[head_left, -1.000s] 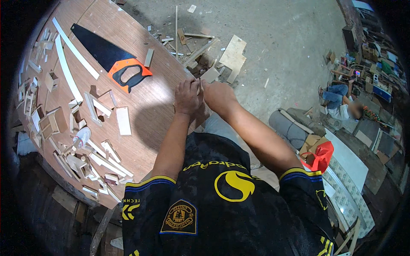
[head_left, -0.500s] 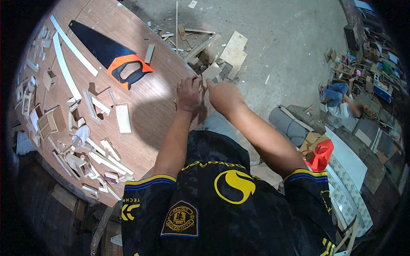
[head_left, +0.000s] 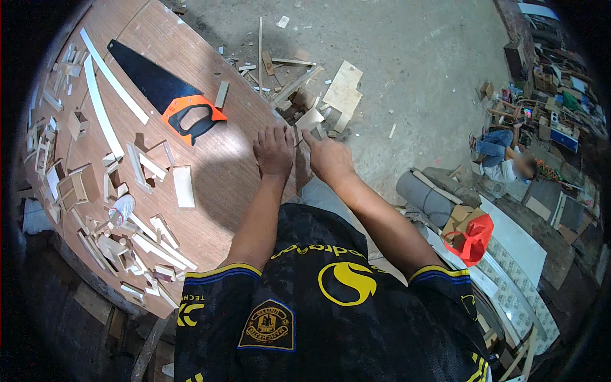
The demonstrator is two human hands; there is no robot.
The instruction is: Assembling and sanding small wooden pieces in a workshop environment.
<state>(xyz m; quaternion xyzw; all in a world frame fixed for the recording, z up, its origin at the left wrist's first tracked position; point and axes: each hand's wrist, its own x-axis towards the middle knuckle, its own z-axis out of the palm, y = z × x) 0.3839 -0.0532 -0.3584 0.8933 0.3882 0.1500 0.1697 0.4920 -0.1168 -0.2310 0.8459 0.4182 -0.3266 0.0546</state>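
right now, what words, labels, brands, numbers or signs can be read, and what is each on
Wording described, not copied.
Black short-sleeved shirt, chest: curved yellow lettering above a round yellow emblem.
Its black shield-shaped badge: lettering around a crest.
Its left sleeve: small lettering, partly hidden.
Black-bladed saw, orange-and-black handle: dark mark, too small to read.
Pale patterned sheet, right: repeated print, too small to read.

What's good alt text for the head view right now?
A person's bare left hand and right hand are close together at the edge of a brown wood-grain table. Left of them lie a black-bladed handsaw with an orange-and-black handle and pale wooden pieces.
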